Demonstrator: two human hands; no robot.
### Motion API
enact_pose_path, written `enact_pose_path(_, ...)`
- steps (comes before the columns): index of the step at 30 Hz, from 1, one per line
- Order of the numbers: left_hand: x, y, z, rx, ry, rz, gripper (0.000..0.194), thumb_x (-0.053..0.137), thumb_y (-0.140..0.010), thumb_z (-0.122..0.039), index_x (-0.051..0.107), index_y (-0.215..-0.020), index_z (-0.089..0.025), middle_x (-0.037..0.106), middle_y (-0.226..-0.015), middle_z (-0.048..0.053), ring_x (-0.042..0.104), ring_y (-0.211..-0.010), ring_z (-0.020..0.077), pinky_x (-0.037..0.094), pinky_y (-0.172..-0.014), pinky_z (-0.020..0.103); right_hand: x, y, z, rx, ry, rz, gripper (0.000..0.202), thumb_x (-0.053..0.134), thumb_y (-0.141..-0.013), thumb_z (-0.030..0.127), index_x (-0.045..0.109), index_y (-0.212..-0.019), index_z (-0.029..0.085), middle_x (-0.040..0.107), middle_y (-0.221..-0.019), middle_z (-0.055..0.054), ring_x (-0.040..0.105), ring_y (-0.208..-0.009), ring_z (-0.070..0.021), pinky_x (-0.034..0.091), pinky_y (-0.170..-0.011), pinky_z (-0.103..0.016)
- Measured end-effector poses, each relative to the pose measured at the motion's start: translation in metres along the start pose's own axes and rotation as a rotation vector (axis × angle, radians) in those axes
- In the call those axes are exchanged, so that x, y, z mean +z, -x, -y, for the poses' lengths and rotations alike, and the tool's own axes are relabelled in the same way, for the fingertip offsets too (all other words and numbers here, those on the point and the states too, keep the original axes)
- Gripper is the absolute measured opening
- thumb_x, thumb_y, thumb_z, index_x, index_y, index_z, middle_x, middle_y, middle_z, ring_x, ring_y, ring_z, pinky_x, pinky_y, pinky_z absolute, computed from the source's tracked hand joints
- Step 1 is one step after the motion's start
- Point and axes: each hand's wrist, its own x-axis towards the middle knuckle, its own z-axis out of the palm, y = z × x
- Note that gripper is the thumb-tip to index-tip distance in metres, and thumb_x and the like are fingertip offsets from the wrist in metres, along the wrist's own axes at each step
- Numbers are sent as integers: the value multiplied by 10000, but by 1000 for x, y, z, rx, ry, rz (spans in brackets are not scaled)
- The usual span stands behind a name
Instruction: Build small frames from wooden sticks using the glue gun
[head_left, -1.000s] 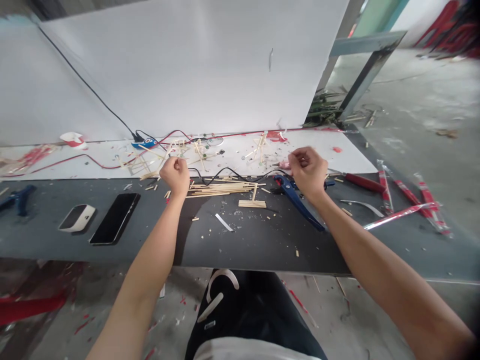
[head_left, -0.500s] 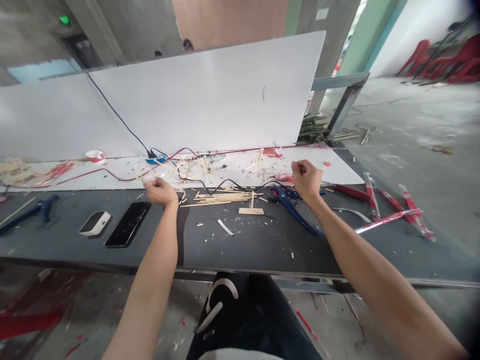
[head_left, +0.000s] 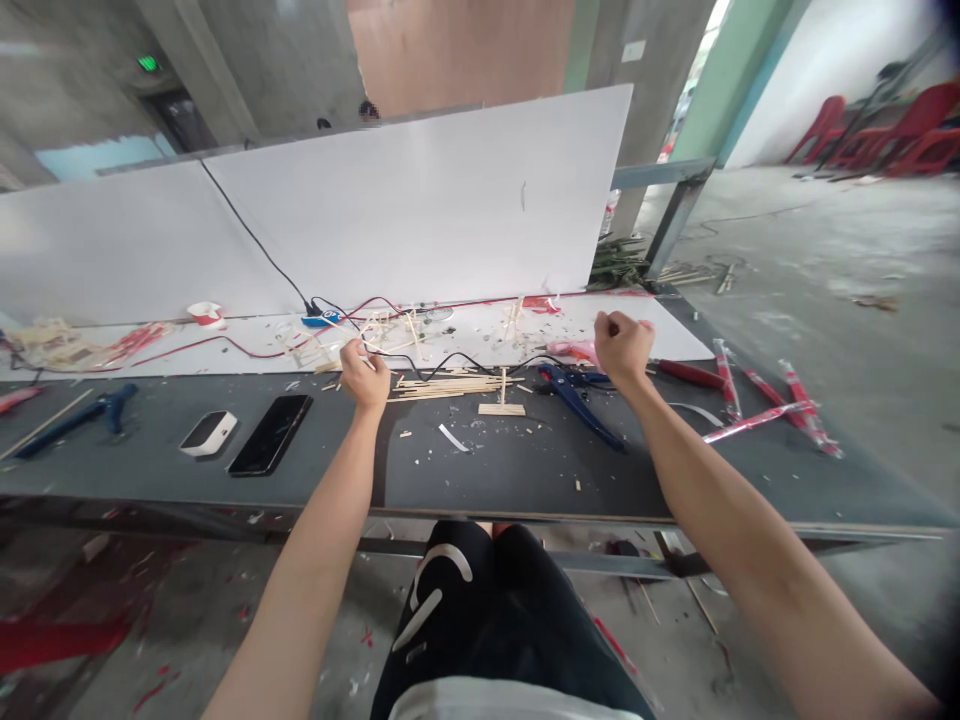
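My left hand (head_left: 365, 376) is closed, thumb against curled fingers, at the left end of a bundle of thin wooden sticks (head_left: 457, 384). Whatever it may hold is hidden. My right hand (head_left: 624, 345) is raised in a fist beside a pink tool (head_left: 574, 350) and a blue-handled cutter (head_left: 581, 405); its inside cannot be seen. Between my hands, a small piece made of sticks (head_left: 502, 409) has a flat base and an upright stick. Behind it, more light stick frames (head_left: 514, 320) stand on a white board (head_left: 472, 345).
A black phone (head_left: 270, 436), a white box (head_left: 208, 434) and a blue tool (head_left: 82, 420) lie on the left. Red-wrapped sticks (head_left: 757, 428) and a red-handled tool (head_left: 690, 374) lie right. A black cable (head_left: 457, 358) winds across behind the sticks. A tall white panel (head_left: 420, 200) closes the back.
My left hand has moved right, closer to the stick bundle. My right hand stays a fist, slightly further right relative to the cutter. The view has shifted a little.
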Motion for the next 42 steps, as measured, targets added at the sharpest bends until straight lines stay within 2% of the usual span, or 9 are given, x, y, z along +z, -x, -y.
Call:
enact_pose_path(4,-7,10,-2,59,-39,53,397,497,-836,-123,531,-1232,-136,638,-1074,132,649,-1030,283,473,-899,362,-5,3,5,-65,13,-22,375,489,-915,341,343,-589,228,343,-508,36,250,-496,-108,237,-554,-290)
enact_pose_path(13,-47,39,-10,130,-129,190,353,509,-851,-87,550,-1189,-178,648,-1116,127,658,-1045,280,482,-839,343,-23,32,56,-269,-25,42,391,482,-936,354,420,-576,212,449,-504,5,357,-494,-116,262,-537,-268)
enact_pose_path(17,-55,45,-12,150,-159,314,322,529,-847,-81,557,-1149,-189,653,-1092,113,674,-958,254,477,-766,319,-46,61,58,-320,28,60,382,498,-938,348,497,-587,199,526,-514,-14,424,-492,-120,275,-529,-259)
enact_pose_path(22,-50,42,-13,212,-192,447,225,547,-816,-74,584,-996,-203,650,-1061,91,672,-881,239,458,-705,310,-86,116,59,-347,4,70,446,554,-945,328,413,-543,199,472,-474,18,387,-447,-88,279,-501,-235)
enact_pose_path(24,-48,41,-13,230,-189,469,203,556,-799,-70,586,-945,-208,651,-1022,79,669,-866,236,456,-703,309,-94,131,63,-364,16,79,449,572,-944,312,407,-542,196,475,-476,24,377,-442,-81,276,-494,-232)
enact_pose_path(27,-48,42,-12,262,-174,506,198,555,-793,-67,583,-921,-215,654,-980,67,667,-859,228,456,-705,302,-92,138,68,-385,44,106,449,567,-950,301,415,-541,195,488,-475,24,394,-439,-83,261,-484,-240)
enact_pose_path(32,-52,43,-10,297,-117,538,193,531,-799,-62,564,-908,-218,664,-980,54,666,-857,209,461,-721,295,-77,133,67,-393,74,183,434,568,-957,312,449,-557,194,511,-488,26,439,-446,-87,259,-490,-249)
enact_pose_path(38,-52,41,-8,380,17,587,167,530,-800,-91,566,-891,-225,650,-917,41,646,-740,194,460,-675,300,-78,133,68,-362,89,233,439,560,-960,306,438,-549,210,490,-476,27,429,-429,-102,282,-493,-265)
enact_pose_path(42,-52,39,-6,422,90,659,187,512,-777,-74,561,-863,-233,654,-892,39,657,-776,207,472,-686,303,-77,132,70,-321,113,269,432,554,-959,301,443,-550,217,493,-473,20,440,-427,-111,286,-493,-275)
